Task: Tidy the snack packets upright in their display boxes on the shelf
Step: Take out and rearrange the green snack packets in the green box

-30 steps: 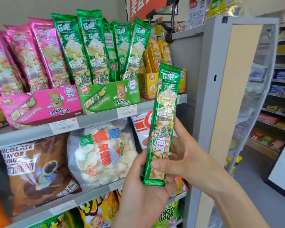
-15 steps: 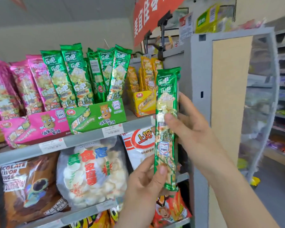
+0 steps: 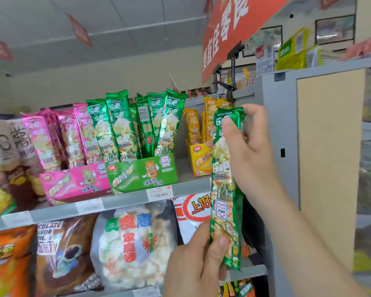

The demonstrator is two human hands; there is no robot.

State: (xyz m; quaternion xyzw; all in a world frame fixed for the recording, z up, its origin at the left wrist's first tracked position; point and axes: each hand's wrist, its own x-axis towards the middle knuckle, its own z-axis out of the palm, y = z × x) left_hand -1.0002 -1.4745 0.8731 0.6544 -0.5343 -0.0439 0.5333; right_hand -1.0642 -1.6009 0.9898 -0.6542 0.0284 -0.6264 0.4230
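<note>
A long green snack packet (image 3: 225, 189) stands upright in both my hands, in front of the shelf's right end. My right hand (image 3: 251, 151) pinches its top end and my left hand (image 3: 199, 258) pinches its bottom end. To its left, on the upper shelf (image 3: 124, 202), a green display box (image 3: 141, 174) holds several matching green packets (image 3: 133, 127) that lean upright. Beside it a pink display box (image 3: 75, 183) holds several pink packets (image 3: 60, 138). A yellow display box (image 3: 198, 159) with yellow packets stands partly hidden behind the held packet.
A grey end panel (image 3: 274, 129) stands just right of the shelf. A red hanging sign (image 3: 234, 28) is clipped overhead. Large snack bags (image 3: 129, 243) fill the shelf below. More shelves show dimly at the far right.
My right hand has slid up the green packet to grip its top end, while the left hand stays at the bottom. The view has tilted upward.
</note>
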